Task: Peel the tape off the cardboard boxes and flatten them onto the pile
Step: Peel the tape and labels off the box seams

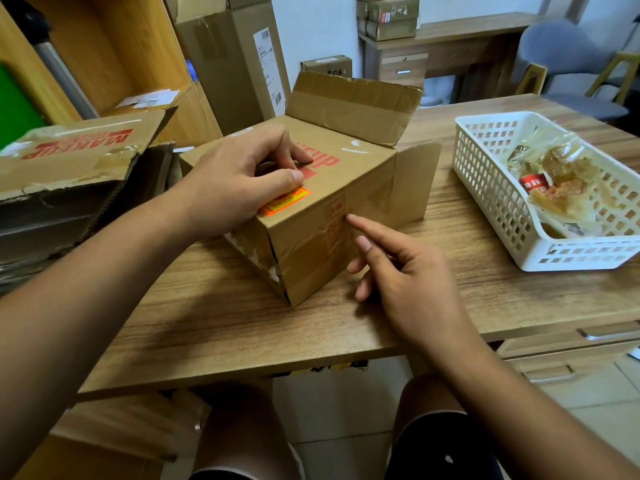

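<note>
Cardboard box (311, 202) on the table (214, 306), flaps open at the far end. Left hand (235, 181) pressed flat on top, gripping nothing. Right hand (398, 268) nearer the tape (311, 244) on the near face, forefinger out, fingers loose and empty.

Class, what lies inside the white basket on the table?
The basket holds crumpled clear wrappers, one with a red label. Whatever lies beneath them is covered.
</note>
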The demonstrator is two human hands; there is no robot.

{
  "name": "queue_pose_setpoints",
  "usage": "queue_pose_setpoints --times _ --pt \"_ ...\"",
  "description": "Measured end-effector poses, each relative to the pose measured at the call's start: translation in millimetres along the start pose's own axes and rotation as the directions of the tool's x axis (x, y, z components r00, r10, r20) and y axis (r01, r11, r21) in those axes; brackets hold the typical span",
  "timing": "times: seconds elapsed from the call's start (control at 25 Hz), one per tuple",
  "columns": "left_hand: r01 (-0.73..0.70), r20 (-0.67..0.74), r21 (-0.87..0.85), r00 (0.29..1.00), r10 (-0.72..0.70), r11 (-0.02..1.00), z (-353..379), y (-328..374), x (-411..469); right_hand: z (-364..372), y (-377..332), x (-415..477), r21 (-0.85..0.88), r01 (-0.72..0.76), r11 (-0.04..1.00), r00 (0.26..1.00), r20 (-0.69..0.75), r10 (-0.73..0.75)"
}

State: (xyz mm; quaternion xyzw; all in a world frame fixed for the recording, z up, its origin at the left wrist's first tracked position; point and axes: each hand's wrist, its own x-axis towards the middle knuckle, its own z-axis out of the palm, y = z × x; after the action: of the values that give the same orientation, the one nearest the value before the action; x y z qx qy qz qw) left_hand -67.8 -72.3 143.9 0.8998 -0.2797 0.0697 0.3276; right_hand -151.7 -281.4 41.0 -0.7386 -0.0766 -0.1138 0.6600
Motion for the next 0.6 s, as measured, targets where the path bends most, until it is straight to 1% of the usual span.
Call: queue_pose_setpoints --times 0.44,0.6 --pt "-0.010 -0.004 0.022 1.000 0.010 1.000 1.6 -1.1 -0.2 0.6 3.7 1.7 -0.019 0.041 0.999 0.999 0.021 -0.041" --pt "0.000 -0.007 0.012 1.000 0.000 1.000 1.6 0.4 -0.3 1.0 5.4 0.7 -0.040 0.032 0.999 0.999 0.027 -0.031"
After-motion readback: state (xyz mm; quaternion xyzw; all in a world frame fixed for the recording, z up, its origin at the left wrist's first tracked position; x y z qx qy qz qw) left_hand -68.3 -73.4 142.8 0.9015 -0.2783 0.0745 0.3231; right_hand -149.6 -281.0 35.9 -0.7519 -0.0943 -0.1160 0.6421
